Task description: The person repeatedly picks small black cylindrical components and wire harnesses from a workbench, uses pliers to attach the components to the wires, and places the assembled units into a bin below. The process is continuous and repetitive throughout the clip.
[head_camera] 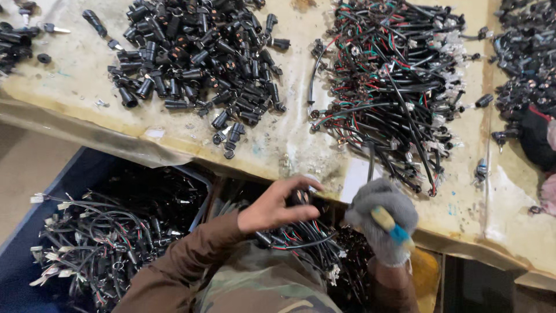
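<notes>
My bare left hand [273, 204] pinches a small black cylindrical connector [299, 197] near the worn table's front edge [174, 152]. Wires with red and green strands trail from it down toward my lap [301, 240]. My right hand [382, 219] wears a grey knit glove and grips a tool with a yellow and blue handle [389, 225]; a dark shaft [370, 161] rises from the fist toward the table. The two hands are close together, a little apart.
A heap of black cylindrical parts [200, 58] lies on the table at the far left. A tangle of wired assemblies [394, 87] lies at centre right, another dark pile [527, 64] at far right. A blue bin [104, 232] of wired pieces sits below left.
</notes>
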